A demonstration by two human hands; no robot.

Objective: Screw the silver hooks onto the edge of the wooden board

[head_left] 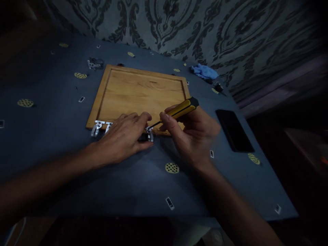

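Screwdriver (181, 108), pinched in right hand (196, 131), slants down-left to hinge (151, 137) beside left hand (124, 135), which straddles panel (138, 94) edge, grip unclear.

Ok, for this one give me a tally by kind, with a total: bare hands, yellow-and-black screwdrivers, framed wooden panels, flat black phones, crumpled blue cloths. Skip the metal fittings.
Bare hands: 2 (left hand, right hand)
Yellow-and-black screwdriver: 1
Framed wooden panel: 1
Flat black phone: 1
Crumpled blue cloth: 1
Total: 6
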